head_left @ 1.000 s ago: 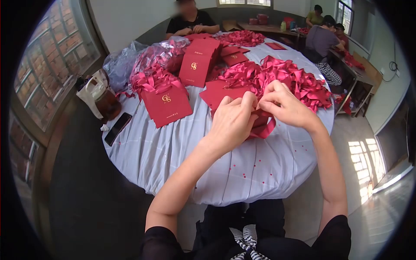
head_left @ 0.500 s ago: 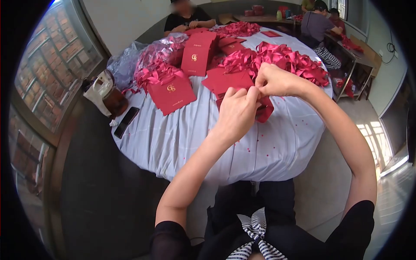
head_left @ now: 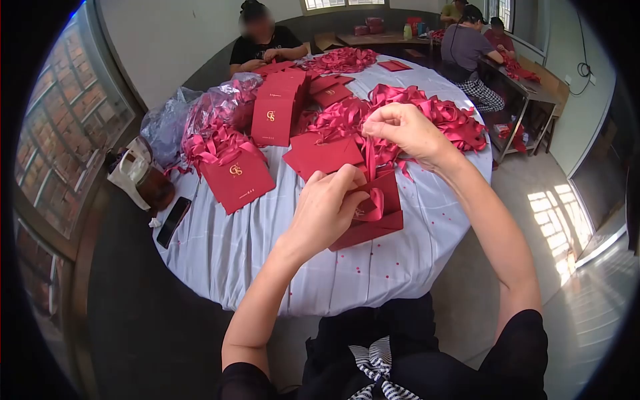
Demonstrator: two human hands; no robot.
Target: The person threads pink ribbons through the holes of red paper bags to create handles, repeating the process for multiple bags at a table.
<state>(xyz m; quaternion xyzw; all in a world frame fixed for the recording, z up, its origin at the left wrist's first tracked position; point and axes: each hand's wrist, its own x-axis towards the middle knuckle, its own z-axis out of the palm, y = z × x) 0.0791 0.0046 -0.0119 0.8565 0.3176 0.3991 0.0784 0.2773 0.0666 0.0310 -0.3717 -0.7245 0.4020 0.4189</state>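
Right hand raised, thumb and fingertips pinched together, apparently on the upper end of a ribbon. Left hand curled at the edge of a red bag; we cannot tell whether it grips card or ribbon. The bag sits below both hands, near the table's front. We judge the step as drawing ribbon through the bag; the next move calls for a steady left hand. Beyond: flat bags, then a ribbon heap.
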